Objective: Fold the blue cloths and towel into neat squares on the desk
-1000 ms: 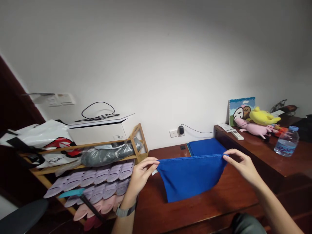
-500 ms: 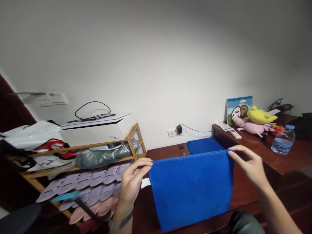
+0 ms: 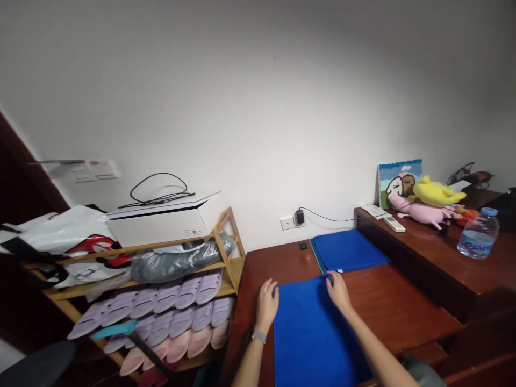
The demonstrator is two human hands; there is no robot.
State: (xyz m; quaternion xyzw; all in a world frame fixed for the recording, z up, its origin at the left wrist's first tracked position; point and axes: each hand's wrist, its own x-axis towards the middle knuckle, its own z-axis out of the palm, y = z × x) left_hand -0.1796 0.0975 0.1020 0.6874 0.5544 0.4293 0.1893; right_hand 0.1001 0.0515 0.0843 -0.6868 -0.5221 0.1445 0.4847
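Note:
A blue cloth (image 3: 312,333) lies flat on the dark wooden table (image 3: 387,306) in front of me. My left hand (image 3: 267,302) rests on its far left corner, fingers pinching the edge. My right hand (image 3: 337,290) holds the far right corner the same way. Just beyond the cloth, against the wall, sits a stack of folded blue cloths (image 3: 346,250) with a green edge showing on its left side.
A wooden shoe rack (image 3: 226,258) with several lilac and pink slippers stands at the left, a white box (image 3: 161,223) on top. A raised desk at the right holds plush toys (image 3: 427,201), a remote (image 3: 393,223) and a water bottle (image 3: 478,234). A charger is plugged into the wall socket (image 3: 293,219).
The cloth was held up stretched between both hands; now it has been lowered and laid flat on the table, with my hands closer together at its far corners.

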